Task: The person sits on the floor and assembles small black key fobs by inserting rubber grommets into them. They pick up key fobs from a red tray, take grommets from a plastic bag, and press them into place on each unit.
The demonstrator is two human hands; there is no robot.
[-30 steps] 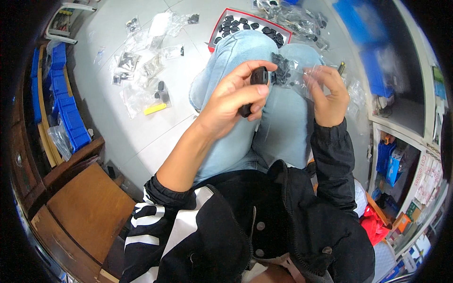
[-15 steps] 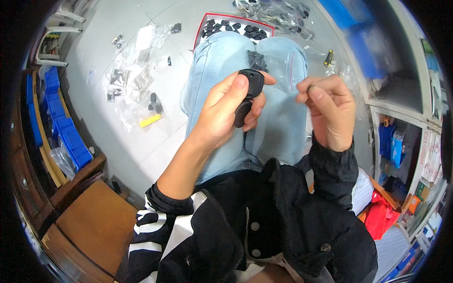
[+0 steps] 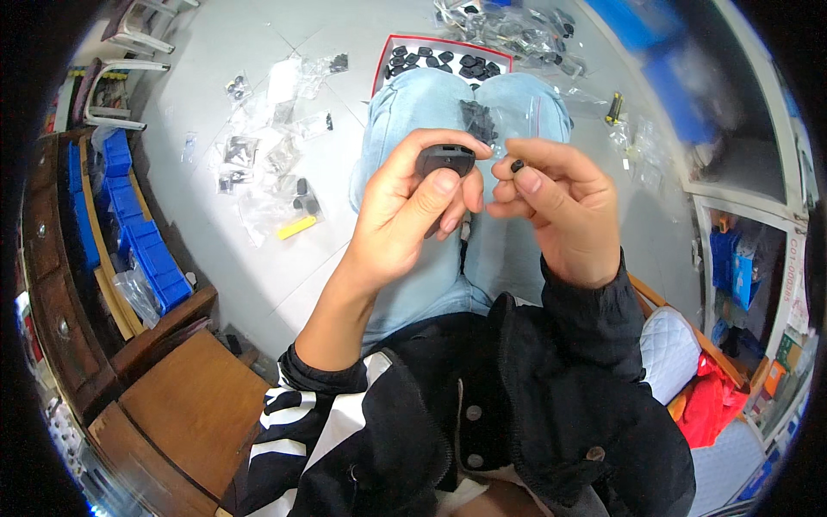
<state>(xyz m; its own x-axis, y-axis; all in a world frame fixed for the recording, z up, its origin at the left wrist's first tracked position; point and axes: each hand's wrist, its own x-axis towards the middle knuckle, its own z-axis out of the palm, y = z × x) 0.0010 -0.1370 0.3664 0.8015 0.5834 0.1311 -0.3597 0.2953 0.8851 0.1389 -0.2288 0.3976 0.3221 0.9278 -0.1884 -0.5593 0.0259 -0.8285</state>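
My left hand (image 3: 398, 211) grips a black key fob shell (image 3: 444, 158) between thumb and fingers. Its narrow edge, with a small slot, is turned up, and part of a second black piece shows dimly below it among the fingers. Close by on the right, my right hand (image 3: 575, 202) pinches a small black part (image 3: 517, 165) between thumb and forefinger. A narrow gap separates that part from the shell. Beneath the hands, on my jeans, lies a clear plastic bag (image 3: 519, 116) beside a heap of small black parts (image 3: 479, 122).
Beyond my knees a red-rimmed white box (image 3: 448, 40) holds several black fob pieces. Clear bags (image 3: 276, 142) and a yellow-handled tool (image 3: 297, 227) lie on the floor at left. Blue bins (image 3: 155, 263) stand further left, a wooden stool (image 3: 185, 409) near left, a cabinet (image 3: 745, 194) at right.
The shell in my left hand has tilted so that its slotted edge faces up. My right hand has moved left toward it, and the small black part now shows in its pinch.
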